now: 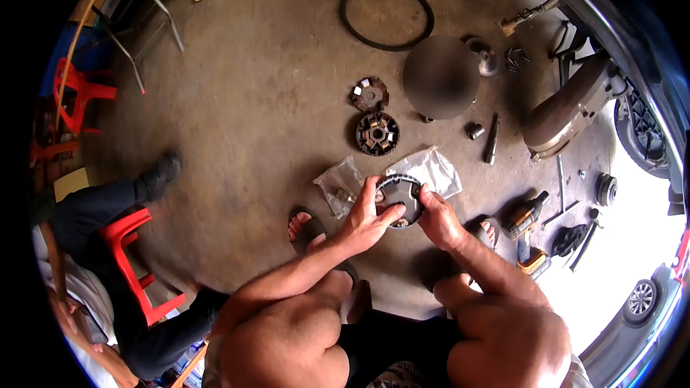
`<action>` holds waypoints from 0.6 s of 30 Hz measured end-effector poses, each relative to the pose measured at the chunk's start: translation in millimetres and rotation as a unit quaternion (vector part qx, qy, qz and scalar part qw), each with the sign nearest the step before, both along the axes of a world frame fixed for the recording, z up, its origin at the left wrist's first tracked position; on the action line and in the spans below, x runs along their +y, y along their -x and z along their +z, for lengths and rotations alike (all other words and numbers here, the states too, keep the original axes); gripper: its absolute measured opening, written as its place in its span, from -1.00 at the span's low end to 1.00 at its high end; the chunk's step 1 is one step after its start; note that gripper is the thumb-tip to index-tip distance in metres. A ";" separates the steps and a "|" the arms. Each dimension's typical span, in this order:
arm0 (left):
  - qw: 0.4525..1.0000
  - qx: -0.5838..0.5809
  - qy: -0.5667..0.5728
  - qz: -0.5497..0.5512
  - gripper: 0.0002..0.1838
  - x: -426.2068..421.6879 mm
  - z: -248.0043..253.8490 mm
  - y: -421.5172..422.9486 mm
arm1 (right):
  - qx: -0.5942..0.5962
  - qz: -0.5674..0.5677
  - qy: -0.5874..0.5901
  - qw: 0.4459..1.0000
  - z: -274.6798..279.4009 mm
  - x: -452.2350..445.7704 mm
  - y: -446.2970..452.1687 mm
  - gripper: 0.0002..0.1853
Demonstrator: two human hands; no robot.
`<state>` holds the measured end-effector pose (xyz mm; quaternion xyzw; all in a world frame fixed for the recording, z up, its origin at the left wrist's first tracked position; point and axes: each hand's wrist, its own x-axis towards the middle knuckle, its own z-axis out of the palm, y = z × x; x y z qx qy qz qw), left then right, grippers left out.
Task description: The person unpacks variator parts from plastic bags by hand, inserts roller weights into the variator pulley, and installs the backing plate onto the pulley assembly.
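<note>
Between my left hand (370, 217) and my right hand (439, 220) is a round scooter variator (407, 197) with a dark inner plate and a pale ribbed rim. My left fingers close on its left side, the thumb lying across the lower face. On the right edge, my right thumb and fingers grip the rim. Just beyond it, two clear plastic bags lie on the floor: the left bag (333, 181) has small parts inside, and the right bag (438, 171) is crumpled. Farther off is another variator (377, 134) with rollers in its slots, touching a ramp plate (370, 94).
A drive belt (347, 20) lies at the far side. To the right are a socket (475, 131), a dark extension bar (492, 140), a cordless impact wrench (527, 214) and a scooter's engine case (568, 116). A seated person (93, 273) and red stool (129, 259) are left.
</note>
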<state>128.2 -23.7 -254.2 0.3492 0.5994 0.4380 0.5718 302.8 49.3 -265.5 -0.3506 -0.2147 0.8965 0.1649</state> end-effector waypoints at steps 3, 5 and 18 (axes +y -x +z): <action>0.997 0.070 0.005 -0.009 -0.43 4.4 6.9 2.6 | 0.010 0.005 -0.002 1.000 -5.4 3.4 3.5 -0.33; 0.999 0.044 0.003 -0.008 -0.44 4.7 6.3 3.6 | 0.009 0.008 -0.003 1.000 -5.3 4.5 3.9 -0.33; 1.000 0.003 0.021 0.012 -0.44 5.7 11.6 2.5 | -0.008 -0.004 0.012 1.000 -3.9 4.7 2.7 -0.34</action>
